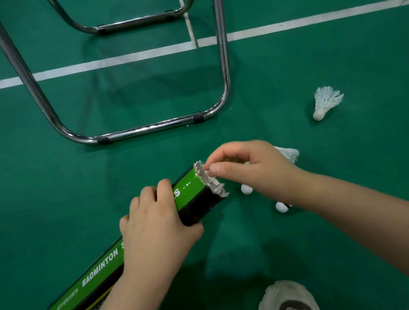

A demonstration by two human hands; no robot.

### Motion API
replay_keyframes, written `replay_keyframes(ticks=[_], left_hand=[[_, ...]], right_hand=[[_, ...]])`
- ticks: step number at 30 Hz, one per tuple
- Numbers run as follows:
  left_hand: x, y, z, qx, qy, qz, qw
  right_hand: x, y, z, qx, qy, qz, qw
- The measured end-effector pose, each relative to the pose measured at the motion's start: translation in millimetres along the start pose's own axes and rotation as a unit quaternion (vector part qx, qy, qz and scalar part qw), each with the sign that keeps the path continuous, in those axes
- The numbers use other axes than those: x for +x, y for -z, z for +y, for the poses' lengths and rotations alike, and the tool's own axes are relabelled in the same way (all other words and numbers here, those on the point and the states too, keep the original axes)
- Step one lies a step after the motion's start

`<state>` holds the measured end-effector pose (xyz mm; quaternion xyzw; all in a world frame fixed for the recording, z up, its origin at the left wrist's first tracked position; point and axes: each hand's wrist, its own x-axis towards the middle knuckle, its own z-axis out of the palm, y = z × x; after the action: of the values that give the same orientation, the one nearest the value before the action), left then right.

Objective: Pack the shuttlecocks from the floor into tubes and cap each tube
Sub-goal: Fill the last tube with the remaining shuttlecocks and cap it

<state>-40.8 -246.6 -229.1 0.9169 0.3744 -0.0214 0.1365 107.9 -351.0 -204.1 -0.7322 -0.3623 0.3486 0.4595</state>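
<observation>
My left hand [153,227] grips a green and black shuttlecock tube [94,276] marked BADMINTON, held slanted with its open end up and to the right. White feather tips of a shuttlecock [210,180] stick out of that open end. My right hand [248,166] is at the mouth, its fingertips curled on the feather rim. Partly hidden under my right hand and forearm lie more shuttlecocks: white feathers [289,153] and two cork heads [247,189] [282,206]. Another shuttlecock [326,102] lies alone on the floor to the right. No cap is in view.
The floor is a green court mat with white lines [103,63]. A chrome tubular chair frame [145,129] stands just beyond the hands. My white shoe [287,305] is at the bottom edge.
</observation>
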Motion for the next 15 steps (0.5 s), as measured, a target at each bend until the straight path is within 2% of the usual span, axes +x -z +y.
replay_keyframes(ticks=[3, 6, 11, 15], left_hand=[[-1, 1, 1, 0.000, -0.002, 0.004, 1.000], [0, 1, 2, -0.006, -0.004, 0.016, 1.000], [0, 4, 2, 0.004, -0.009, 0.021, 1.000], [-5, 2, 9, 0.018, -0.064, 0.029, 0.997]], right_hand=[[-4, 3, -4, 0.010, -0.009, -0.023, 1.000], [-7, -2, -6, 0.008, -0.013, -0.131, 0.991], [-11, 9, -14, 0.083, -0.055, -0.277, 0.956], [-1, 7, -14, -0.040, -0.082, -0.352, 0.932]])
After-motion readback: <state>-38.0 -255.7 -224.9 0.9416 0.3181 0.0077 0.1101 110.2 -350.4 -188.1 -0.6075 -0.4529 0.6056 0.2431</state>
